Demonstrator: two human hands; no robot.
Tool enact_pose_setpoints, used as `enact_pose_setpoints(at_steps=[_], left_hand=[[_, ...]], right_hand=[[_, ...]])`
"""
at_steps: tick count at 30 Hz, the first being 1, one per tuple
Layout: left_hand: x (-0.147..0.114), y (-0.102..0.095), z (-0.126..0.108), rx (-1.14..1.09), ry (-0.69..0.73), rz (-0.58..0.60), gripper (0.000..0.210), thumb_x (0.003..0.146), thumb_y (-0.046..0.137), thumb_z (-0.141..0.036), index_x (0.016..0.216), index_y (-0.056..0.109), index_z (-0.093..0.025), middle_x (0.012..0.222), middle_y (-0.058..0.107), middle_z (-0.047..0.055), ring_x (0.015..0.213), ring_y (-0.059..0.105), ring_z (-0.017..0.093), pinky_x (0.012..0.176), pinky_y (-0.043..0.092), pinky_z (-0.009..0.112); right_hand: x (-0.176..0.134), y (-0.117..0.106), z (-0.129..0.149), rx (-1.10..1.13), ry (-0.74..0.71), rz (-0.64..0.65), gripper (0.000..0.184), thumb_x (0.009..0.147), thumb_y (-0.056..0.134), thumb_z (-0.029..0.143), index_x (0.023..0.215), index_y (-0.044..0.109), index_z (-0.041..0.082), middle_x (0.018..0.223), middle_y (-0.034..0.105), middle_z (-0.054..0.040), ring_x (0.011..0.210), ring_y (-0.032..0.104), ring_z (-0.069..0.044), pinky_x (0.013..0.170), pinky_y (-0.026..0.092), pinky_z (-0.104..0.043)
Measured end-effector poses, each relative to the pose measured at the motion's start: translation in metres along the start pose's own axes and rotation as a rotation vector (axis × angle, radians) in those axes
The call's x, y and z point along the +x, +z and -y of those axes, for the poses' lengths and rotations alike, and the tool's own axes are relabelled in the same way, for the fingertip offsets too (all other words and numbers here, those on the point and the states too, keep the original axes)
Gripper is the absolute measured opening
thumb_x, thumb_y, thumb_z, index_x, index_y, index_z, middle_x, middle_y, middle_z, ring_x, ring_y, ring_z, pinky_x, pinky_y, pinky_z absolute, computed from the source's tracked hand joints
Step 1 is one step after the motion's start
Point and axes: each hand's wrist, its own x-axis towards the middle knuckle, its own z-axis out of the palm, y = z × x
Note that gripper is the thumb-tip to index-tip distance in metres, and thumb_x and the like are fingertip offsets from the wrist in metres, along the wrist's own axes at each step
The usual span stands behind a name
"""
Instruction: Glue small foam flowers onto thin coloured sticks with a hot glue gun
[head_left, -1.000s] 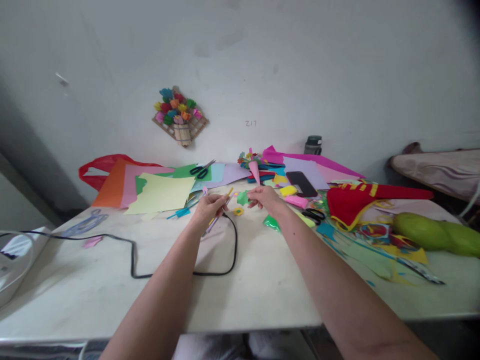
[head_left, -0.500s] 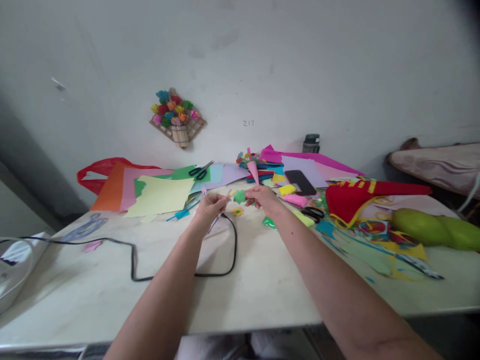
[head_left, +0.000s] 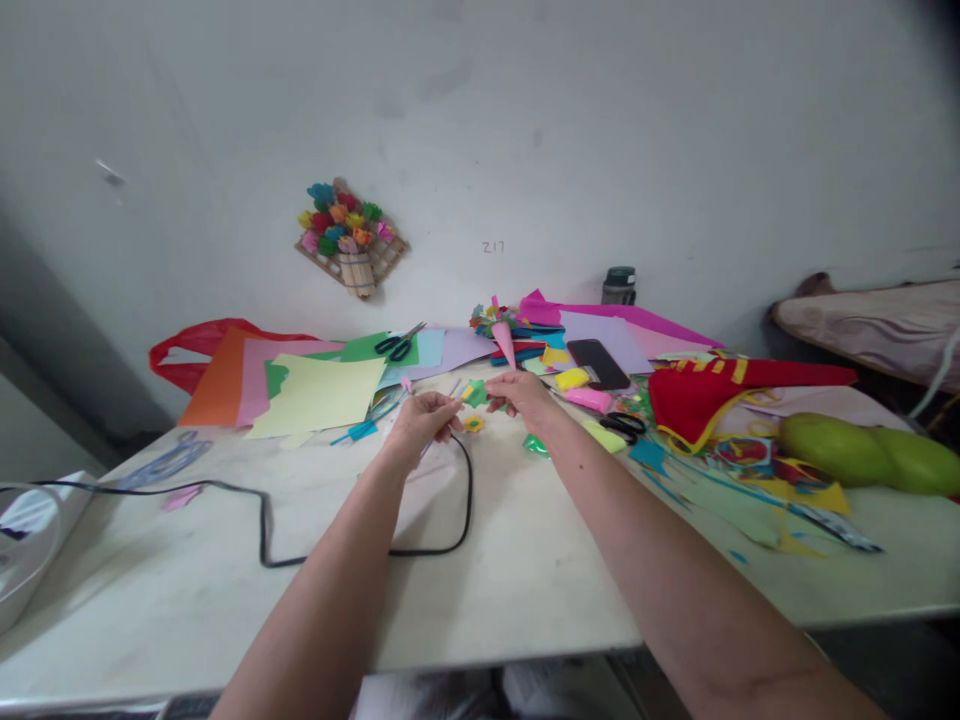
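Green wavy-edged paper pc (head_left: 478, 396); slanted yellow strip (head_left: 467, 392) at L.

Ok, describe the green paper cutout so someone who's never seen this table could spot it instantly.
Over the pale table, look between the left hand and the right hand. The right hand holds the green paper cutout. Its green colour and broader shape distinguish it from the narrow yellow strip overlapping it in view.

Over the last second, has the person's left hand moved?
Yes: the left hand has shifted slightly right, closer to the yellow flower lying nearby.
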Motion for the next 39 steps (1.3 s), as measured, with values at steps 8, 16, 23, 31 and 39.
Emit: enact_pose_setpoints(at_steps=[8, 16, 23, 31, 39], left_hand=[[0.0004, 0.0018, 0.0014, 0.045, -0.001, -0.005, 0.032, 0.066, 0.063, -0.043, 0.071, 0.056, -0.013, 0.055, 0.062, 0.002, 0.039, 0.049, 0.007, 0.039, 0.031, 0.018], [0.0013, 0.0053, -0.0026, 0.011, -0.008, -0.065, 0.034, 0.062, 0.065, -0.044, 0.069, 0.055, -0.013, 0.055, 0.063, 0.002, 0.038, 0.049, 0.007, 0.038, 0.029, 0.018], [0.0011, 0.0063, -0.0026, 0.002, -0.012, -0.074, 0.033, 0.062, 0.065, -0.043, 0.07, 0.055, -0.013, 0.056, 0.063, 0.001, 0.037, 0.049, 0.007, 0.037, 0.028, 0.018], [0.0028, 0.006, -0.0015, 0.016, -0.02, -0.082, 0.035, 0.061, 0.066, -0.044, 0.071, 0.055, -0.012, 0.056, 0.063, 0.002, 0.037, 0.049, 0.007, 0.036, 0.027, 0.017], [0.0014, 0.0061, -0.002, 0.038, -0.02, -0.085, 0.034, 0.062, 0.065, -0.044, 0.071, 0.056, -0.012, 0.056, 0.063, 0.002, 0.037, 0.049, 0.007, 0.036, 0.026, 0.017]], right_hand=[[0.0005, 0.002, -0.0016, 0.087, -0.015, -0.008, 0.003, 0.065, 0.059, 0.015, 0.066, 0.058, 0.012, 0.055, 0.06, 0.0002, 0.044, 0.057, -0.008, 0.032, 0.019, -0.016], [-0.0007, 0.0056, 0.0, 0.177, 0.017, -0.039, 0.002, 0.065, 0.06, 0.014, 0.066, 0.059, 0.013, 0.055, 0.06, -0.0005, 0.042, 0.057, -0.009, 0.031, 0.018, -0.016], [-0.0017, 0.0072, 0.0006, 0.209, 0.016, -0.04, 0.004, 0.065, 0.061, 0.015, 0.067, 0.059, 0.013, 0.055, 0.06, -0.0005, 0.041, 0.057, -0.009, 0.03, 0.017, -0.016], [0.0002, 0.0068, -0.0011, 0.208, 0.006, -0.033, 0.008, 0.063, 0.062, 0.017, 0.069, 0.06, 0.013, 0.057, 0.061, -0.001, 0.041, 0.057, -0.009, 0.03, 0.016, -0.016], [-0.0009, 0.0073, -0.0001, 0.2, -0.009, -0.012, 0.011, 0.061, 0.063, 0.019, 0.07, 0.06, 0.013, 0.055, 0.059, 0.0002, 0.042, 0.057, -0.009, 0.03, 0.015, -0.017]])
